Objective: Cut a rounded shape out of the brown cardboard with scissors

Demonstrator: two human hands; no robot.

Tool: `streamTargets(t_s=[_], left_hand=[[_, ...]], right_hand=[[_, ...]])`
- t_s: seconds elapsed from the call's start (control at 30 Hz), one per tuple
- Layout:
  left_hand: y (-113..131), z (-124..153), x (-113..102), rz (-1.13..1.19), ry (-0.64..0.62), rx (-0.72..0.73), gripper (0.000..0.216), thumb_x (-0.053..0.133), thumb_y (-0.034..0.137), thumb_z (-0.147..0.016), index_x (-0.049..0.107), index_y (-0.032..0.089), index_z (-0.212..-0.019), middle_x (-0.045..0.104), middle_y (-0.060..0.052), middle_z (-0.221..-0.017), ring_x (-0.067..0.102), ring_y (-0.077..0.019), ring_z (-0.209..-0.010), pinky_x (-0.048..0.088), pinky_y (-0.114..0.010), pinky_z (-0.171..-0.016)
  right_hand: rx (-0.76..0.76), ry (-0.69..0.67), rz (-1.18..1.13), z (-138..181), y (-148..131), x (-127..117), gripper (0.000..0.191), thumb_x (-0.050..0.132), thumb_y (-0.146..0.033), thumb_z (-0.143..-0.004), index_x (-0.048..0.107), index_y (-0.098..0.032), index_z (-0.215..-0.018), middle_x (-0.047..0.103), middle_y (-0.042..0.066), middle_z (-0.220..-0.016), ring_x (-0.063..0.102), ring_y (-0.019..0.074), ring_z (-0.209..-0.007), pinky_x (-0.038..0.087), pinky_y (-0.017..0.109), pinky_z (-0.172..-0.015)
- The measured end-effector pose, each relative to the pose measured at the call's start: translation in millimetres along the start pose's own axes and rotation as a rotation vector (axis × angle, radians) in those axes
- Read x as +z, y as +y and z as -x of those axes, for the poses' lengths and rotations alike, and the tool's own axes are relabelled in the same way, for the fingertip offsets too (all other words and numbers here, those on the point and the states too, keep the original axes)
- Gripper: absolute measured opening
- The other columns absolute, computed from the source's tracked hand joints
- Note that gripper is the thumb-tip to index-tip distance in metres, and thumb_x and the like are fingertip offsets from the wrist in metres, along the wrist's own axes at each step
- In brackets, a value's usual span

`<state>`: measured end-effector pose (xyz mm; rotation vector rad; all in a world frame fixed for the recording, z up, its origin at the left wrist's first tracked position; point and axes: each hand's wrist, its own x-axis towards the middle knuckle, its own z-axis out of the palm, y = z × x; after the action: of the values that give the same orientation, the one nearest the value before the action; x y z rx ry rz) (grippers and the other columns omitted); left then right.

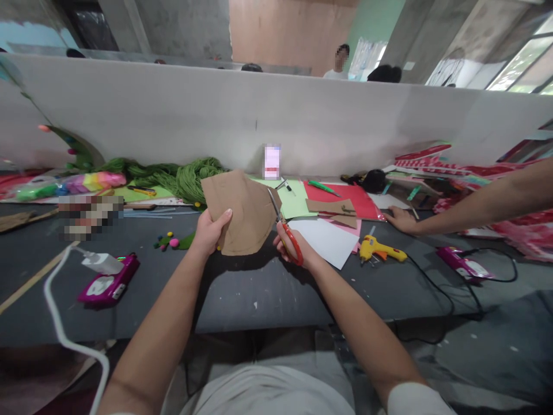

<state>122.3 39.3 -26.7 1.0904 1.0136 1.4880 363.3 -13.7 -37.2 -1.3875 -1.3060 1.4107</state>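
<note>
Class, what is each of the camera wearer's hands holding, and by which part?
The left hand grips the brown sheet by its lower left edge; the right hand holds the scissors by the red handles.

Dark grey bench (pixel 242 311), white-flecked, backed by a low white partition (pixel 173 115). Beyond: bare grey concrete wall (pixel 190 29), tan wall panel (pixel 289 34), pale green wall section (pixel 374 23). Daylight through paned window (pixel 522 62), upper right.

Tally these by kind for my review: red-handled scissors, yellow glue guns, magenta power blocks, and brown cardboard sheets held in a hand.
Red-handled metal scissors, in the right hand: 1
Yellow plastic glue gun, on the table: 1
Magenta rectangular power blocks: 2
Brown cardboard sheet, in the left hand: 1
Total: 5
</note>
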Motion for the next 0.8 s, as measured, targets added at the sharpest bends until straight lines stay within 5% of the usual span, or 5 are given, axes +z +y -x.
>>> streamTargets(t_s=[0.4,0.8], left_hand=[[2.6,0.5,-0.2,-0.034,0.005,-0.006,0.054,0.093,0.042,-0.064,0.072,0.014,-0.106,0.079,-0.016,-0.106,0.076,-0.0318,-0.096,0.062,-0.045,-0.087],[5.8,3.6,2.5,-0.066,-0.031,-0.032,0.062,0.093,0.044,-0.063,0.072,0.013,-0.112,0.078,-0.017,-0.115,0.075,-0.0309,-0.099,0.061,-0.043,-0.089]], right_hand=[[-0.008,0.002,0.054,0.5,3.4,-3.8,0.072,0.052,-0.09,-0.082,0.05,-0.021,-0.061,0.045,-0.003,-0.039,0.044,0.0109,-0.027,0.03,0.021,-0.027],[-0.04,0.071,0.074,0.8,-1.1,-0.9,0.066,0.043,-0.077,-0.096,0.054,-0.021,-0.063,0.045,-0.001,-0.04,0.042,0.0115,-0.031,0.031,0.024,-0.032]])
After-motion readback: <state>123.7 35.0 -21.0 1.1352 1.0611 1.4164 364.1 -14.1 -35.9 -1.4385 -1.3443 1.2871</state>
